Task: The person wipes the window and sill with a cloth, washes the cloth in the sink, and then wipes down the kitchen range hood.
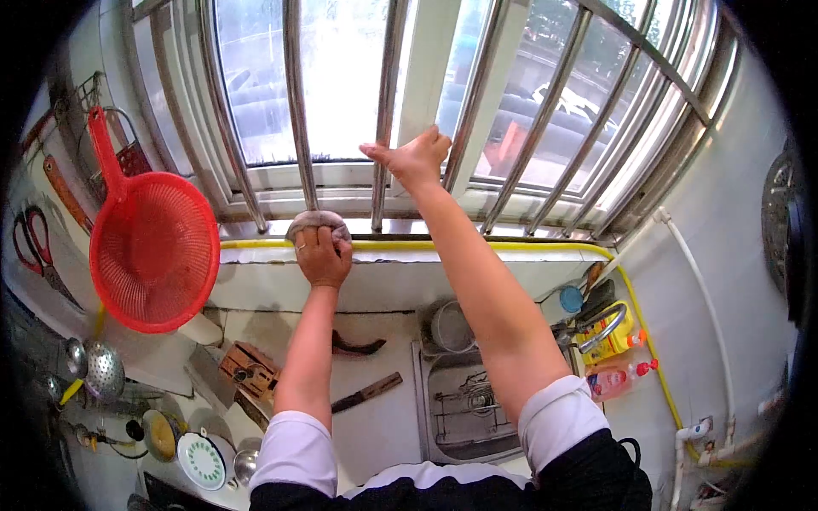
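My left hand (320, 260) presses a crumpled grey cloth (317, 223) onto the window ledge, at the foot of one metal bar; a ring shows on one finger. Higher and to the right, my right hand (416, 159) is at a vertical window bar (379, 200). Its thumb crosses in front of that bar and its other fingers are curled, partly hidden from me. A yellow hose (400, 245) runs along the ledge just below both hands.
A red plastic strainer (155, 251) and scissors (38, 247) hang on the left wall. Below lie a knife (368, 392) and a wooden knife block (249, 370). The sink (420, 383), faucet (609, 328) and soap bottles (609, 379) are on the right.
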